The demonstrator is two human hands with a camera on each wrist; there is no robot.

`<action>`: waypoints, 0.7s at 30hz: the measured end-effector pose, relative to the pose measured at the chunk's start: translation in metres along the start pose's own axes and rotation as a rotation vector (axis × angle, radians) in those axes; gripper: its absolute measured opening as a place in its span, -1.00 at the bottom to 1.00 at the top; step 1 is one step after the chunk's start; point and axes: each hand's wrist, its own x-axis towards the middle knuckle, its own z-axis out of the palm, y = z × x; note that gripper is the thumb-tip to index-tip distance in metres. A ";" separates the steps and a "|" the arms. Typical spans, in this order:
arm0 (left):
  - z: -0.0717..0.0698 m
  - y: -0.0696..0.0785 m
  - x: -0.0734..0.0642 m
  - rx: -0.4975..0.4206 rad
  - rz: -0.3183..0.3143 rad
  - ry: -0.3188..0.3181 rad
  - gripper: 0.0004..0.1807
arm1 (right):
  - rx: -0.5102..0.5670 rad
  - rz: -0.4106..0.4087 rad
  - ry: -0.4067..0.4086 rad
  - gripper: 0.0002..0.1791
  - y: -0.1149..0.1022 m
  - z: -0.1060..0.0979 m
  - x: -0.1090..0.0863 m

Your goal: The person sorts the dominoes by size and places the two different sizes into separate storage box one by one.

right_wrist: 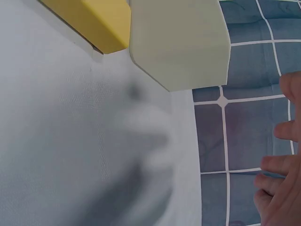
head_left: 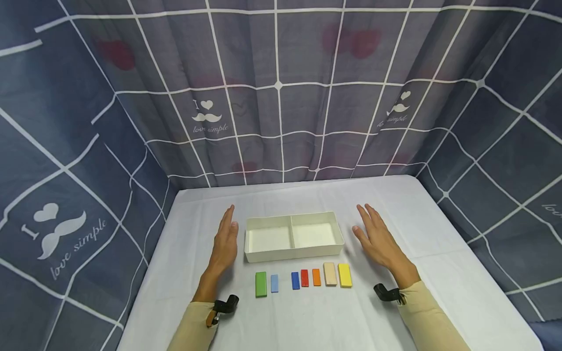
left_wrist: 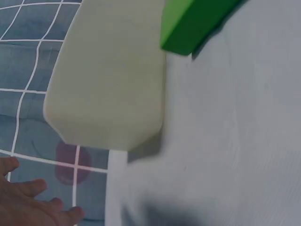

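Observation:
An off-white two-compartment box (head_left: 293,254) stands on the table, both compartments bare inside. To its left is my left hand (head_left: 225,246), fingers straight, holding nothing. My right hand (head_left: 381,242) is on the box's other side, its fingers extended and apart from everything. In front of the box lies a row of small blocks: a green block (head_left: 261,284), light blue block (head_left: 274,283), dark blue block (head_left: 295,280), red block (head_left: 304,278), orange block (head_left: 316,277), beige block (head_left: 330,274) and yellow block (head_left: 344,275). The wrist views show the green block (left_wrist: 181,28) and yellow block (right_wrist: 106,23) beside the box.
A white cloth covers the table (head_left: 298,321). Dark grey-blue curtains (head_left: 307,112) with white grid lines rise behind it and along both sides. Each wrist carries a black camera mount, one of them at the left sleeve (head_left: 227,304).

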 end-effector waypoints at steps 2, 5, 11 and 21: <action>0.004 -0.001 0.000 -0.026 -0.004 -0.002 -0.35 | 0.003 -0.004 0.006 -0.23 0.000 0.000 -0.002; 0.009 -0.003 -0.001 -0.061 -0.009 0.001 -0.36 | 0.012 -0.004 0.004 -0.23 -0.001 0.000 -0.004; 0.018 -0.006 -0.003 -0.130 -0.026 -0.017 -0.37 | 0.034 0.006 -0.002 -0.22 -0.002 -0.001 -0.009; 0.033 -0.011 -0.004 -0.210 -0.044 -0.062 -0.38 | 0.087 0.010 0.010 -0.16 -0.004 -0.005 -0.020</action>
